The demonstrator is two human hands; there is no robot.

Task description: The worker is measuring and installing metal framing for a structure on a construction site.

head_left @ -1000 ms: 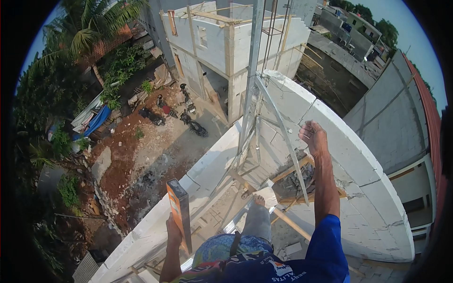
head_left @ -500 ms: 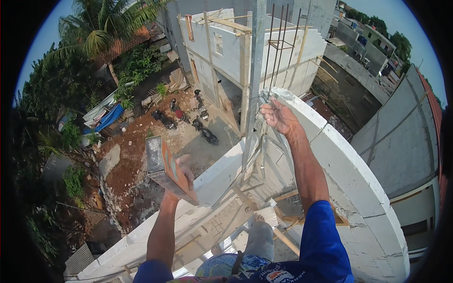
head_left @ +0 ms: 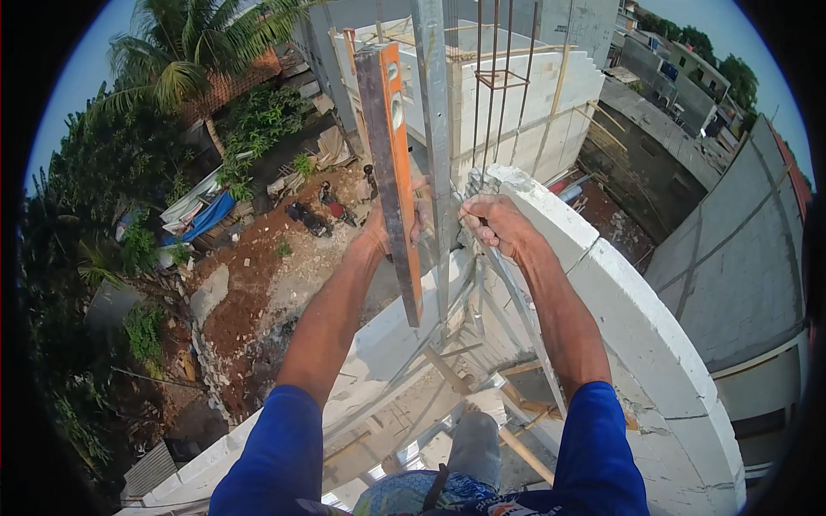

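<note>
The orange-and-dark spirit level point(head_left: 402, 163) stands just left of the tall metal post point(head_left: 432, 86), its long axis upright and running nearly parallel to it. A narrow gap shows between the two; I cannot tell whether they touch lower down. My left grip point(head_left: 375, 234) is closed round the level's middle, fingertips showing on the post's side, so this is the nearer hand. The level's lower end points down toward the far end of the left wall's point(head_left: 387, 335) top edge.

Across the post, my right grip point(head_left: 502, 225) has its fingers curled, beside the far end of the curved right wall's point(head_left: 637, 284) top edge; I cannot tell whether it holds anything. The post stands between my hands. A slanting metal brace point(head_left: 535, 331) runs down beneath my right forearm, and a rebar cage point(head_left: 503, 77) rises beyond. Motorbikes point(head_left: 314, 222) are parked far below.
</note>
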